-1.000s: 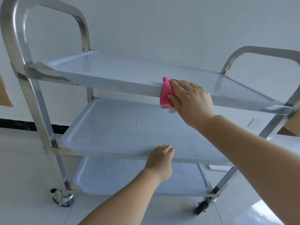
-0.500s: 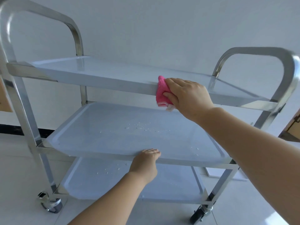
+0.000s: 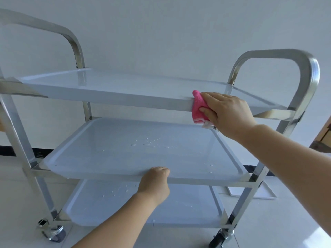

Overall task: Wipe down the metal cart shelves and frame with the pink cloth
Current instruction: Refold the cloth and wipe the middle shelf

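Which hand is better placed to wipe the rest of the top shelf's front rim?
Right. The right hand holds the pink cloth against the front rim of the top shelf. The left hand grips the front edge of the middle shelf lower down, holds no cloth, and probably steadies the cart.

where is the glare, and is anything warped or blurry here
Head view: soft even light, no hard shadows; sheen on the top shelf and right handle; the wide lens bends the left handle; pink cloth and droplets on the middle shelf look sharp.

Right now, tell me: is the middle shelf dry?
No, water droplets lie scattered across the middle shelf.
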